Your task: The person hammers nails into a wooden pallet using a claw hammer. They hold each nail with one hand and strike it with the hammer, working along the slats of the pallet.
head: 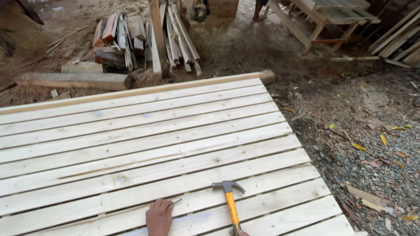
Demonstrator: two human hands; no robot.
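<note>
Your left hand (159, 217) rests on the slatted panel (131, 144) at the near edge, its fingers pinched around a thin dark nail (174, 202) that slants up to the right above a pale plank. Just to the right, the claw hammer (230, 202) lies along the boards, its grey steel head pointing far and its smooth orange handle running back to your right hand (238, 233), which grips the end; only a sliver of that hand shows at the bottom edge. The panel is made of long, rough-sawn, light boards laid side by side with narrow gaps. Far left, a heap of offcuts (140, 39) sits on sawdust. Right of the panel, the ground is grey gravel (372, 144) scattered with dry leaves.
</note>
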